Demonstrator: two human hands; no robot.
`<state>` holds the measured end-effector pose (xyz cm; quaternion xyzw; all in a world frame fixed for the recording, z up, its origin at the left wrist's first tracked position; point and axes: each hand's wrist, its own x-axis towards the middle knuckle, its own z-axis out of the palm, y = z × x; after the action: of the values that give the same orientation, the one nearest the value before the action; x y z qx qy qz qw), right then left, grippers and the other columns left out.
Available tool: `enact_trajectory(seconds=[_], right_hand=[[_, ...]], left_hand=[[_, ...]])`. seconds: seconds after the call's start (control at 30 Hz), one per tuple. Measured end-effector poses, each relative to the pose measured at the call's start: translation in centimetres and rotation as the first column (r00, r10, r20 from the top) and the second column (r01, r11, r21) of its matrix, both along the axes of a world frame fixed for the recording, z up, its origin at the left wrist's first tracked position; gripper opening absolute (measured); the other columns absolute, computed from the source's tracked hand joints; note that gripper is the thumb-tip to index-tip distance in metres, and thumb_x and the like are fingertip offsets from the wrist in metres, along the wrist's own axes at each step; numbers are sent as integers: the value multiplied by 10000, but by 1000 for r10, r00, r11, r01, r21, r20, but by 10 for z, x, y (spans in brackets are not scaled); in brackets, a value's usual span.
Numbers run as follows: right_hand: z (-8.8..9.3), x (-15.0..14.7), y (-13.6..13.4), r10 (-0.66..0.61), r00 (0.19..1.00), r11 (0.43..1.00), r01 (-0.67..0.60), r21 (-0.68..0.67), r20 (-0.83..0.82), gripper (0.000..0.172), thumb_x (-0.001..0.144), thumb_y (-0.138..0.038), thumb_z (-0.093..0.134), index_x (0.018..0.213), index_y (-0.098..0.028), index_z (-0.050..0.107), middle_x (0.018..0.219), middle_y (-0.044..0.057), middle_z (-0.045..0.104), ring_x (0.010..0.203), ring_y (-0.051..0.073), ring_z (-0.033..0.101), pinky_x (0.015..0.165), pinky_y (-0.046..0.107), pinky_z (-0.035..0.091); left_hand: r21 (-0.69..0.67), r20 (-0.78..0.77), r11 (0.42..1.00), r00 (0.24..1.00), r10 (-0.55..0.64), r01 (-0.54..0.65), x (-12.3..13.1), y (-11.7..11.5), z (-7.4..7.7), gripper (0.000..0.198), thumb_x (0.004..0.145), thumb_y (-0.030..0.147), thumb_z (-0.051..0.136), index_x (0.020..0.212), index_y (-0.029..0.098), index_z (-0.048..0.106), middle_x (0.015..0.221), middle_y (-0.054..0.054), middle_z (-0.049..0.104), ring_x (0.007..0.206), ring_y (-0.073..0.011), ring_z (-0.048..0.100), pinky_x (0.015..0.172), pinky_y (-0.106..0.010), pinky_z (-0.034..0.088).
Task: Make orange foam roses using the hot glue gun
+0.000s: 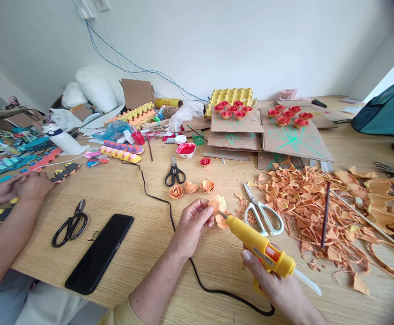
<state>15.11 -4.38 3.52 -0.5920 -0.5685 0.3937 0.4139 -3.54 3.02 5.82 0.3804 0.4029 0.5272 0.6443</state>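
Note:
My left hand [193, 222] pinches an orange egg-carton petal piece [217, 204] between thumb and fingertips. In my right hand [278, 282] is a yellow hot glue gun [257, 241], its nozzle tip close to the piece; whether they touch I cannot tell. A clear glue stick [308, 282] sticks out of the gun's back end. Beneath the held piece lies another orange petal piece [222, 221]. Just beyond my left hand sit orange carton roses [176, 192], with one red rose [206, 161] behind them. White-handled scissors [263, 212] lie right of the nozzle.
Orange carton scraps [312, 203] cover the right side. Black scissors [174, 174], more black-handled scissors [70, 225] and a phone [99, 253] lie leftward. The gun's black cord [197, 275] crosses the table. Cardboard sheets [298, 140] hold red flowers. Another person's hands [30, 185] are at far left.

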Motion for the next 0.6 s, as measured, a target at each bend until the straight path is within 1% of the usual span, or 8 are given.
enact_trajectory(seconds=[0.1,0.17,0.23,0.33,0.37,0.43,0.53,0.6], right_hand=[[6,1,-1,-54,996,997,49,-64,-65,436,812,-667,606,735,-240,650,631,2,616,567,183,559,535,295,505],[12,3,-1,-140,986,984,128,-122,-95,418,814,-656,615,769,-242,643,650,-4,612,563,174,544,525,289,492],[15,6,1,-170,978,977,152,-148,-119,427,834,-657,596,756,-238,636,673,5,609,586,175,540,527,285,476],[16,11,9,-74,974,992,49,-120,-213,461,885,-667,535,785,-229,639,630,-6,540,570,161,481,508,268,423],[15,13,13,-39,964,994,11,-106,-264,461,901,-666,517,837,-228,645,619,-15,520,560,154,458,504,261,403],[14,16,19,-8,924,995,-31,-95,-382,458,914,-663,511,956,-228,647,668,-15,550,560,143,453,511,255,389],[13,20,25,-28,843,987,-61,-147,-536,441,858,-615,643,1077,-233,636,809,-4,602,585,125,491,540,253,410],[14,25,27,-60,827,977,-65,-201,-559,483,777,-555,762,1109,-225,645,803,-9,607,610,131,513,567,257,428]], left_hand=[[62,-94,998,995,-27,33,-1,-2,-3,328,788,425,798,820,153,618,688,35,543,615,-76,468,619,-215,378],[97,-148,994,988,-40,55,-2,-1,-6,305,818,416,775,824,156,615,694,34,538,629,-82,465,628,-219,379],[122,-167,991,986,-26,47,-4,0,-7,298,831,420,763,833,160,616,687,35,540,630,-86,463,629,-221,380],[153,-143,987,988,62,-40,-5,3,-7,309,821,434,767,830,161,623,686,34,543,621,-84,453,615,-218,375],[160,-125,984,987,100,-79,-6,4,-6,315,811,436,775,824,160,625,699,31,548,620,-81,452,605,-215,370],[162,-87,976,982,164,-149,-7,7,-5,326,782,435,799,821,158,630,718,27,557,617,-77,454,591,-211,365],[155,-48,968,977,209,-200,-7,10,-4,340,750,431,822,823,158,635,694,31,553,601,-74,453,581,-207,365],[154,-37,968,978,208,-200,-7,11,-4,345,736,429,829,813,156,633,686,32,551,594,-72,452,575,-208,366]])
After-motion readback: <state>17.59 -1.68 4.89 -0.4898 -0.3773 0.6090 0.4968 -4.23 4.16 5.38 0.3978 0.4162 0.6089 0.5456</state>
